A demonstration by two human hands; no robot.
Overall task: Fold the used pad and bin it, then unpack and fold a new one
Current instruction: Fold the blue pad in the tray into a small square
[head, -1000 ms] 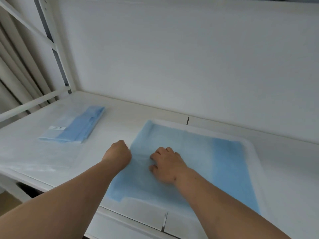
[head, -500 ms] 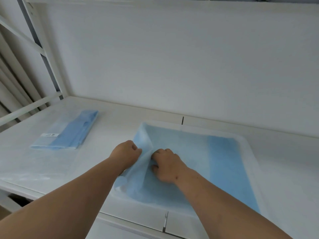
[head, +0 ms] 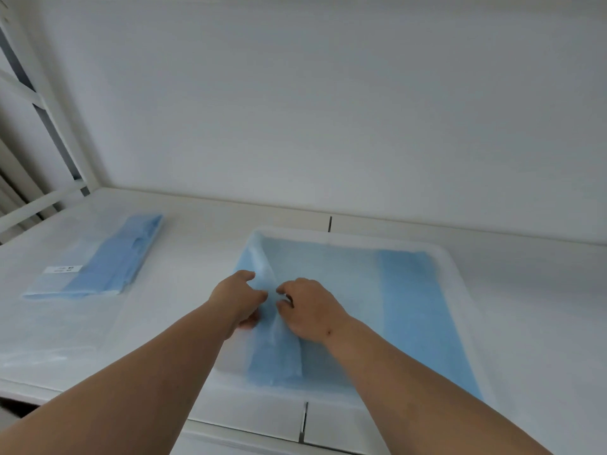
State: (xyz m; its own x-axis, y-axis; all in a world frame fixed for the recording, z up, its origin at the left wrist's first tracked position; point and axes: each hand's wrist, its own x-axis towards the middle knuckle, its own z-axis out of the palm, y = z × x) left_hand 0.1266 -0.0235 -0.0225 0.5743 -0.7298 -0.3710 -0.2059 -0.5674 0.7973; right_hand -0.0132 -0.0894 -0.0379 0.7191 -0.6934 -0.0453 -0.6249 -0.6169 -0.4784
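Used pad point(head: 335, 290), a blue absorbent sheet with a white border, is shown spread on the white tabletop point(head: 203, 244) directly in front of the person. Its left edge has been raised into a standing ridge between the two hands. One second earlier the sheet lay flat, with the left hand resting at its border and the right hand on its surface; half a second earlier the left margin had begun to lift. The left hand point(head: 238, 297) is now seen with thumb and fingers curled round the lifted margin, gripping it from the outer side. The right hand point(head: 308, 310) is seen with fingers bent onto the same ridge from the inner side, pinching the material. From this change it is judged that the first fold of the used pad has been started and not yet laid over, so binning and unpacking remain to be done.

A new pad point(head: 105, 261), folded, blue, still in its clear wrapper with a small white label, lies well apart at the left of the tabletop, untouched. The tabletop is made of white panels, with short dark seams at the near and far edges. A plain white wall point(head: 328, 110) rises behind it, and a white metal frame point(head: 49, 126) stands at the far left. No bin is visible.
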